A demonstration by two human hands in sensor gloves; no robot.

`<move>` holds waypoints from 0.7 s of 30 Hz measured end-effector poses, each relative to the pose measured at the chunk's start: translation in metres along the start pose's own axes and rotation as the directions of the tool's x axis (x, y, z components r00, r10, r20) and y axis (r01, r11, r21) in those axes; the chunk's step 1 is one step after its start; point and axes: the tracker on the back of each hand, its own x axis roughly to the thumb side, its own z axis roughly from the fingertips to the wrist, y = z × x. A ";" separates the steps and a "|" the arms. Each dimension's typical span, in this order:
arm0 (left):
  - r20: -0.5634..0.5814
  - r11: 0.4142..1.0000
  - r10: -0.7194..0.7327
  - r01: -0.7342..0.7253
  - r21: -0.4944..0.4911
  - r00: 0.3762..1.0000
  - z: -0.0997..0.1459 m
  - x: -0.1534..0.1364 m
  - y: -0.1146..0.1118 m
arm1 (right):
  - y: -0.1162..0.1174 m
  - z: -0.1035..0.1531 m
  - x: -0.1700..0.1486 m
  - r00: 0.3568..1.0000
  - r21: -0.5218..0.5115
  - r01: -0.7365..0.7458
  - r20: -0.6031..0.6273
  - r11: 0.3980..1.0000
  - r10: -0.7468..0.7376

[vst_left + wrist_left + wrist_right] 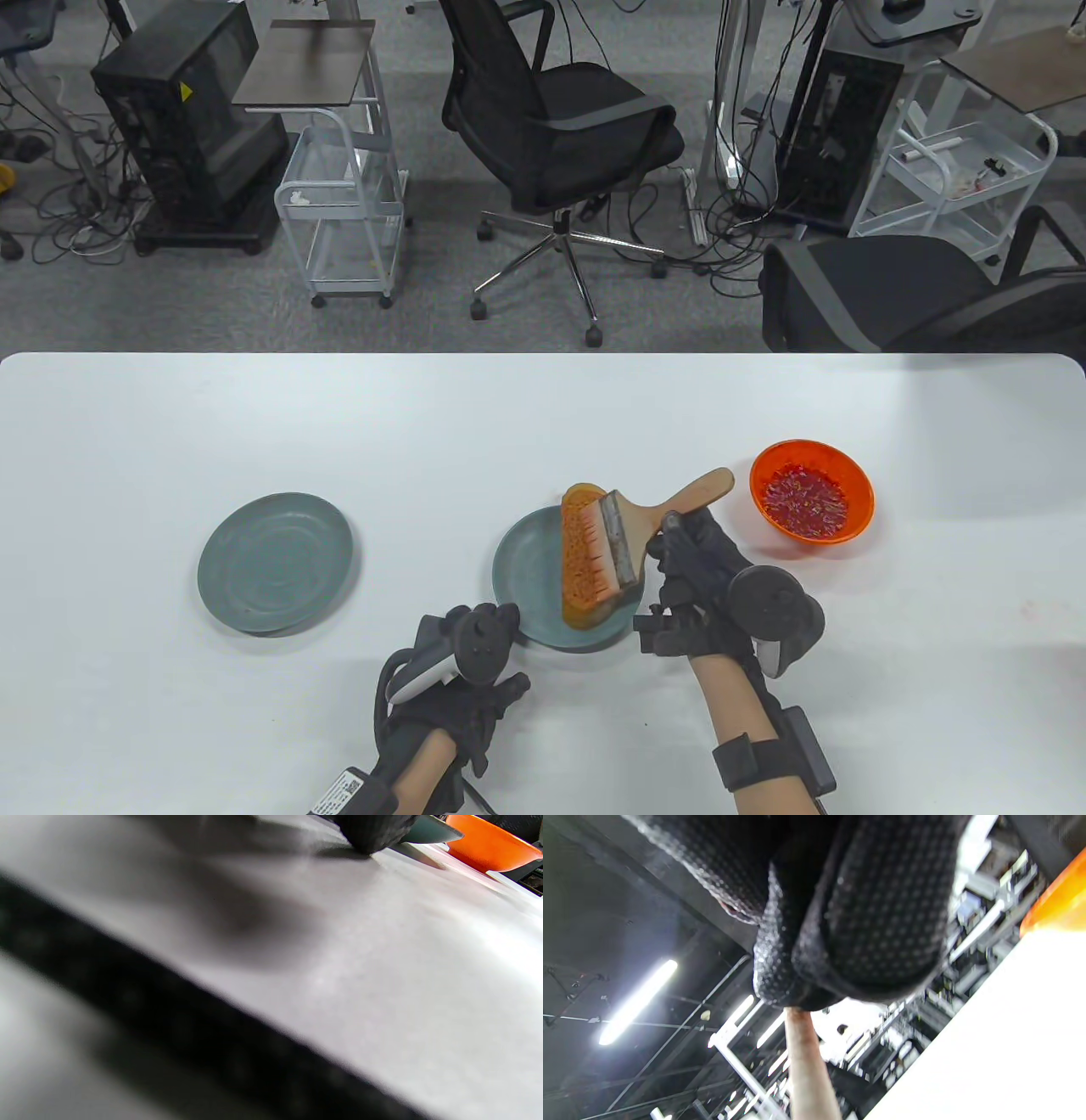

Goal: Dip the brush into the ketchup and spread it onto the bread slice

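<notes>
A bread slice [580, 553] coated in orange-red ketchup lies on a grey-green plate [528, 577] at the table's middle. My right hand [691, 556] grips the wooden handle of a wide brush [645, 518]; its bristles lie on the bread's right side. The handle also shows in the right wrist view [806, 1065], under my gloved fingers [874, 912]. An orange bowl of ketchup [810, 499] stands to the right of the plate. My left hand [475, 658] rests on the table at the plate's near-left rim; its fingers are hidden under the tracker.
A second, empty grey-green plate [276, 562] lies at the left. In the left wrist view a gloved fingertip [373, 832] touches the table beside the plate's rim [432, 830], with the orange bowl [488, 844] beyond. Chairs and carts stand past the table's far edge.
</notes>
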 end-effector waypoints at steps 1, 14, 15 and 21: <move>0.000 1.000 0.000 0.000 0.000 1.000 0.000 0.000 0.000 | -0.003 -0.001 0.000 1.000 -0.011 0.003 -0.002 1.000 -0.003; -0.001 1.000 -0.003 0.003 0.000 1.000 0.000 0.000 0.000 | 0.025 0.010 -0.005 0.964 0.088 0.199 -0.195 0.976 -0.179; 0.000 1.000 -0.004 0.004 0.000 1.000 0.000 -0.001 0.000 | 0.022 0.009 -0.007 0.973 0.075 0.160 -0.180 0.984 -0.144; -0.002 1.000 -0.006 0.006 -0.001 1.000 0.000 0.000 0.000 | -0.008 -0.002 -0.007 0.997 -0.091 0.052 -0.046 0.995 -0.056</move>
